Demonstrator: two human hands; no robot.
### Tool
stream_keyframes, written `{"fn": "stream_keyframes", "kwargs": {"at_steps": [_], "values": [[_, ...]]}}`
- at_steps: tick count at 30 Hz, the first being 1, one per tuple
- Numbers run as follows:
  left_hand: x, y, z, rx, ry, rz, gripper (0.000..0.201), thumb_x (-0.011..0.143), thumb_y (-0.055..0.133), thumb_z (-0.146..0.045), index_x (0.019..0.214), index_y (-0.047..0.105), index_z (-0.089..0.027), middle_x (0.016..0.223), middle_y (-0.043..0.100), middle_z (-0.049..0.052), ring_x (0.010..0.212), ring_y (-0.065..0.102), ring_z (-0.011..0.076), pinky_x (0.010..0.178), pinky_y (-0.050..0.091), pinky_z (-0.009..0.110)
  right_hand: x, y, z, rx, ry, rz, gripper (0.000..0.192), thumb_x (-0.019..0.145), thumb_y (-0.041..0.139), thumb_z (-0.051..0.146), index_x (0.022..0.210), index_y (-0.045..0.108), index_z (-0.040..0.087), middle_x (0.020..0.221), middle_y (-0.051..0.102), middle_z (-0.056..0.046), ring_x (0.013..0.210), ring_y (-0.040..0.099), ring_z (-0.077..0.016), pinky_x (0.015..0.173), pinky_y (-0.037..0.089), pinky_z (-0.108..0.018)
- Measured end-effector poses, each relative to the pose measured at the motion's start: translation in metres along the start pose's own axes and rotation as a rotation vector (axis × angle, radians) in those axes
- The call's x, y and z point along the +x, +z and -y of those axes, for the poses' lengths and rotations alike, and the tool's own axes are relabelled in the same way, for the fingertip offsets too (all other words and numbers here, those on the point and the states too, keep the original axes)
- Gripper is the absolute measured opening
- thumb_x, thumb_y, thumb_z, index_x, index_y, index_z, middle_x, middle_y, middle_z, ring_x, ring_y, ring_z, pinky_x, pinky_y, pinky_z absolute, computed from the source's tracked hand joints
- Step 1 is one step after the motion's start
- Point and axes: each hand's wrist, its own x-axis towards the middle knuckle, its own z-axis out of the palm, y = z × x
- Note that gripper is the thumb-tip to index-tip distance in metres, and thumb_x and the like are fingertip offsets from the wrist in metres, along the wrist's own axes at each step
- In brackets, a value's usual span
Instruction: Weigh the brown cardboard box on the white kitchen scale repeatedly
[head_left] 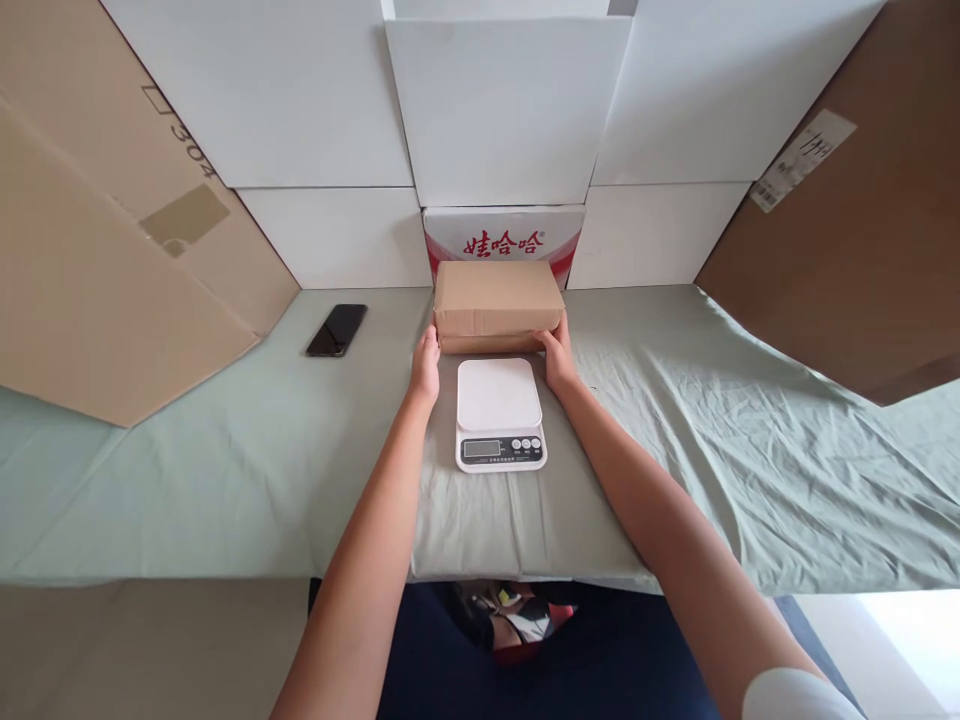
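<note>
A small brown cardboard box (498,300) rests on the green cloth just behind a white digital kitchen scale (499,412). My left hand (425,367) presses against the box's left front corner. On the other side, my right hand (558,356) grips its right front corner. Both arms reach forward on either side of the scale, whose platform carries nothing.
A black phone (337,329) lies on the cloth at the back left. White boxes (507,110) and a red-printed carton (502,238) stack up behind. Large brown cardboard sheets (97,260) lean in from both sides. The green cloth (712,450) hangs over the near table edge.
</note>
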Motion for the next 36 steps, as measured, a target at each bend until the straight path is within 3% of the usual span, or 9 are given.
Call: {"fn": "stream_keyframes", "kwargs": {"at_steps": [5,10,16,19,22,28,32,36], "values": [[0.002,-0.002,0.005,0.003,-0.075,-0.035,0.086,0.083,0.049,-0.084,0.146,0.058,-0.026,0.162,0.05,0.01,0.158,0.034,0.0284,0.128,0.029,0.043,0.0,-0.001,0.004,-0.042,0.058,0.021,0.074,0.071,0.052,0.026,0.143,0.05,0.039,0.149,0.059,0.008,0.146,0.043,-0.0274,0.132,0.026,-0.053],[0.003,-0.005,0.004,0.013,-0.102,-0.048,0.086,0.088,0.043,-0.082,0.15,0.054,-0.023,0.166,0.043,0.011,0.157,0.035,0.0274,0.128,0.029,0.042,-0.001,-0.003,-0.002,-0.027,0.175,0.049,0.075,0.067,0.055,0.026,0.14,0.049,0.036,0.152,0.055,0.005,0.15,0.04,-0.0292,0.132,0.027,-0.057],[0.01,-0.04,-0.019,0.004,-0.038,-0.22,0.086,0.096,0.022,-0.076,0.161,0.038,-0.021,0.175,0.02,0.008,0.162,0.019,0.02,0.13,0.022,0.035,0.013,-0.027,-0.014,0.122,0.266,-0.178,0.097,0.072,0.056,0.037,0.161,0.016,0.035,0.176,0.02,0.003,0.166,0.015,-0.0249,0.135,0.017,-0.056],[0.014,-0.058,-0.029,-0.007,-0.022,-0.286,0.087,0.097,0.011,-0.073,0.164,0.03,-0.02,0.176,0.016,0.008,0.163,0.016,0.018,0.131,0.02,0.034,0.019,-0.044,-0.019,0.141,0.275,-0.258,0.1,0.074,0.053,0.041,0.163,0.01,0.031,0.176,0.017,0.0,0.166,0.015,-0.025,0.136,0.015,-0.055],[0.015,-0.064,-0.031,-0.01,-0.022,-0.31,0.085,0.098,0.011,-0.072,0.163,0.031,-0.022,0.176,0.016,0.008,0.163,0.016,0.0188,0.131,0.02,0.036,0.021,-0.05,-0.021,0.162,0.283,-0.28,0.094,0.077,0.052,0.044,0.162,0.013,0.037,0.175,0.021,0.003,0.166,0.017,-0.0241,0.136,0.016,-0.057],[0.015,-0.051,-0.018,0.029,-0.042,-0.242,0.089,0.095,0.019,-0.078,0.161,0.038,-0.023,0.175,0.019,0.008,0.162,0.018,0.0222,0.131,0.021,0.037,0.016,-0.039,-0.021,0.128,0.267,-0.195,0.089,0.077,0.054,0.039,0.161,0.023,0.035,0.175,0.023,0.003,0.165,0.021,-0.0263,0.134,0.021,-0.057],[0.014,-0.035,-0.005,0.059,-0.076,-0.151,0.085,0.093,0.027,-0.08,0.158,0.044,-0.027,0.174,0.025,0.007,0.161,0.022,0.0242,0.131,0.021,0.04,0.013,-0.028,-0.022,0.14,0.28,-0.119,0.092,0.078,0.053,0.038,0.163,0.017,0.034,0.176,0.02,0.002,0.163,0.027,-0.0245,0.135,0.023,-0.053],[0.01,-0.02,0.004,0.068,-0.095,-0.081,0.087,0.09,0.038,-0.082,0.152,0.053,-0.023,0.169,0.037,0.01,0.16,0.028,0.029,0.13,0.024,0.044,0.008,-0.017,-0.024,0.149,0.256,-0.027,0.09,0.082,0.049,0.039,0.163,0.011,0.035,0.175,0.023,0.004,0.162,0.029,-0.0205,0.135,0.02,-0.053]]}}
